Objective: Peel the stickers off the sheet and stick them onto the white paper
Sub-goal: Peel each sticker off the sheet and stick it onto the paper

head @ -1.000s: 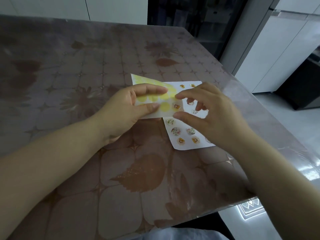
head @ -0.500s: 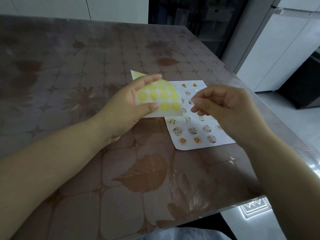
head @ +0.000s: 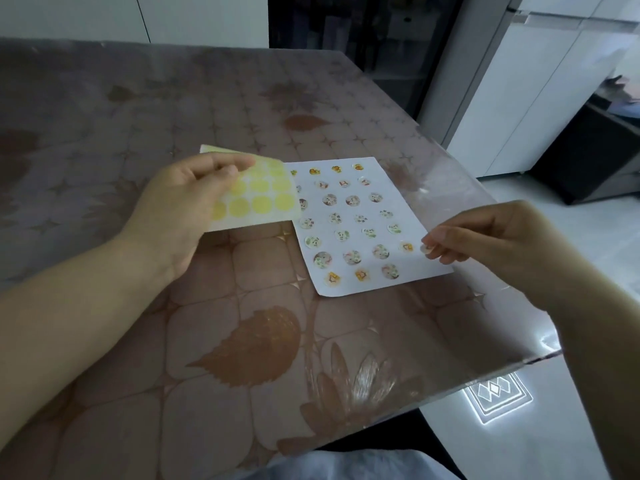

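The left part of the tabletop point(head: 104, 109) is a wide brown stretch patterned with leaves and stars under a glossy clear cover, with open room toward its far edge and toward the near edge. The left hand point(head: 183, 209) is raised over it. Its grip is closed on the sticker sheet point(head: 259, 202), thumb on the face and fingers behind the top edge. The sheet is tilted, and rows of yellow circles show on it. The sheet's right edge hangs over the top left corner of the white paper point(head: 414, 266), hiding part of that corner.

The white paper lies flat on the tabletop, slanted, its long right side close to the tabletop's right edge. Rows of small round stuck stickers point(head: 352, 257) cover most of it. The bare margin is narrow all round.

The right hand point(head: 495, 237) reaches in from beyond the tabletop's right edge. Its grip pinches one small round sticker point(head: 425, 248) between thumb tip and forefinger tip, just over the paper's right side near the lower corner. I cannot tell whether it touches the paper.

Past that edge the floor point(head: 519, 445) is pale, with a bright light patch point(head: 498, 396). White cabinets point(head: 519, 98) and a dark low unit point(head: 588, 161) stand further back on the right.
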Demonstrator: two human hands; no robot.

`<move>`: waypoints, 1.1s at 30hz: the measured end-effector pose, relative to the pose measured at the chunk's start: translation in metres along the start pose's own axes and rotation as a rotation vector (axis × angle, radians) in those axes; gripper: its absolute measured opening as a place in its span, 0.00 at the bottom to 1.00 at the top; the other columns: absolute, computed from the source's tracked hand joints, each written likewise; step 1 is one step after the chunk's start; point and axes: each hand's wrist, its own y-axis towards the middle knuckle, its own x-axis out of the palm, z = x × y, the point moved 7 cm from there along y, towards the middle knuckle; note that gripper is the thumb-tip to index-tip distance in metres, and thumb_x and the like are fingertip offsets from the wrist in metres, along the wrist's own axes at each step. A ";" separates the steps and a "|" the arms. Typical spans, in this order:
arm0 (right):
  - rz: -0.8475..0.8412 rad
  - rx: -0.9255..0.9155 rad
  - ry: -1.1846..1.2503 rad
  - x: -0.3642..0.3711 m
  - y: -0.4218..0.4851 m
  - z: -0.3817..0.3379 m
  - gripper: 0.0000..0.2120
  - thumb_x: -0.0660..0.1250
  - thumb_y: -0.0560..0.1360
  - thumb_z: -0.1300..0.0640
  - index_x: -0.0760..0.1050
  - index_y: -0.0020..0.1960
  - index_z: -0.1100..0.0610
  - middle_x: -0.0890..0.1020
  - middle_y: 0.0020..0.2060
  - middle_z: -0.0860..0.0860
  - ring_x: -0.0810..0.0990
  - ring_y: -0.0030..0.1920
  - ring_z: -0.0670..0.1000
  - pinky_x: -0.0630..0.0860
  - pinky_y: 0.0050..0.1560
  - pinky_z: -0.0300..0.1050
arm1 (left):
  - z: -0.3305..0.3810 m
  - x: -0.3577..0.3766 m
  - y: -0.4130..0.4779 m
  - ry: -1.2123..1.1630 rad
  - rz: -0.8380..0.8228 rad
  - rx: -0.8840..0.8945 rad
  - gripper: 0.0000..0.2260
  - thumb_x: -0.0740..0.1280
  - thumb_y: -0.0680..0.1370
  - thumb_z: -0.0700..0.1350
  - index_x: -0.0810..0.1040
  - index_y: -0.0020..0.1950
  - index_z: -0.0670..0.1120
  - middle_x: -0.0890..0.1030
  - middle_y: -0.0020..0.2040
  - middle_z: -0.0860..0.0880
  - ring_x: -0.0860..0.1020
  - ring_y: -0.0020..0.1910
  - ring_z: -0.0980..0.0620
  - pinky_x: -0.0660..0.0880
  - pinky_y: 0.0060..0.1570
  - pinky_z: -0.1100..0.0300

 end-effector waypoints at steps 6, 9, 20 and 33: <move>-0.036 0.044 -0.010 0.004 0.001 0.007 0.05 0.75 0.66 0.60 0.83 0.37 0.50 0.85 0.32 0.46 0.80 0.32 0.41 0.75 0.38 0.30 | -0.005 -0.013 0.003 -0.001 0.113 -0.012 0.31 0.67 0.74 0.32 0.64 0.72 0.56 0.83 0.43 0.56 0.82 0.37 0.61 0.77 0.35 0.66; -0.100 0.091 -0.045 0.008 0.002 0.011 0.08 0.75 0.67 0.59 0.80 0.44 0.50 0.85 0.33 0.45 0.80 0.33 0.40 0.73 0.41 0.33 | -0.003 -0.020 0.003 0.046 0.190 0.007 0.38 0.68 0.72 0.32 0.58 0.74 0.58 0.79 0.52 0.53 0.80 0.38 0.61 0.76 0.34 0.65; -0.166 0.083 -0.157 0.015 0.010 0.005 0.03 0.71 0.71 0.55 0.80 0.38 0.49 0.79 0.29 0.36 0.73 0.27 0.37 0.67 0.35 0.30 | -0.009 -0.023 0.005 0.356 0.184 -0.027 0.38 0.65 0.73 0.35 0.54 0.76 0.60 0.59 0.73 0.47 0.73 0.59 0.50 0.72 0.39 0.61; -0.179 0.184 -0.196 0.016 0.018 0.015 0.03 0.76 0.65 0.53 0.82 0.35 0.47 0.81 0.33 0.43 0.75 0.33 0.40 0.67 0.32 0.28 | 0.008 0.006 -0.010 0.995 -0.020 0.116 0.33 0.69 0.72 0.48 0.59 0.75 0.55 0.54 0.77 0.50 0.51 0.76 0.45 0.48 0.72 0.47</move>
